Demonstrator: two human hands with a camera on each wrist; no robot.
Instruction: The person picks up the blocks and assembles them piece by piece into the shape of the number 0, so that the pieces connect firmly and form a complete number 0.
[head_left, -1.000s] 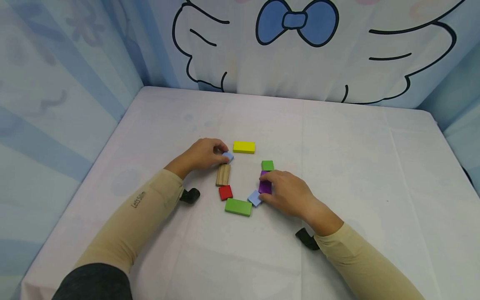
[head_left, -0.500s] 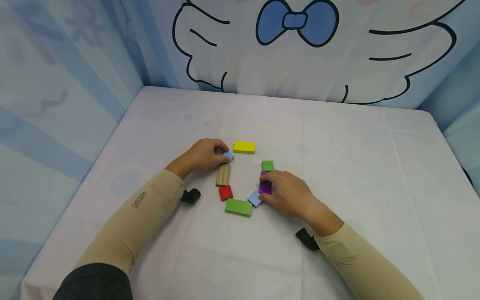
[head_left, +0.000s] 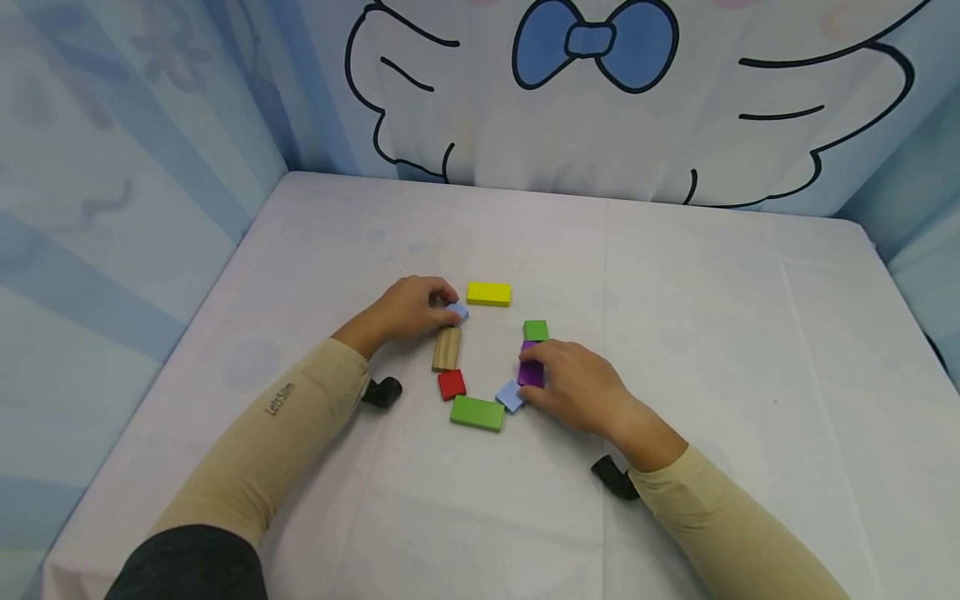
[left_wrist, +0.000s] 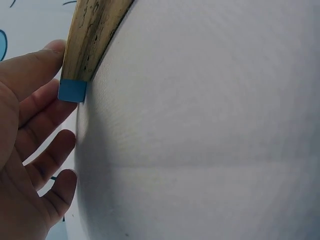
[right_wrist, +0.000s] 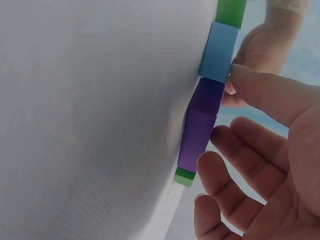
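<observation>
At the ring's upper left, my left hand (head_left: 408,307) pinches a small light-blue block (head_left: 458,313) between thumb and fingers. The natural wood block (head_left: 447,349) lies just below it, with a small red block (head_left: 452,384) under that. My right hand (head_left: 581,385) rests at the right side. Its thumb touches a second light-blue block (right_wrist: 219,51), while its fingertips lie at the purple block (right_wrist: 199,127), partly covering it in the head view. A small green block (head_left: 536,330) sits beyond the purple one. The long green block (head_left: 477,413) lies at the near side.
A yellow block (head_left: 488,294) lies at the far side, apart from the others. All the blocks form a loose ring on the white-covered table (head_left: 712,333). Printed curtains (head_left: 600,142) hang behind and to the left, past the table's edges.
The light-blue block in my left hand has shifted very slightly to the right. My right hand and the other blocks look unmoved.
</observation>
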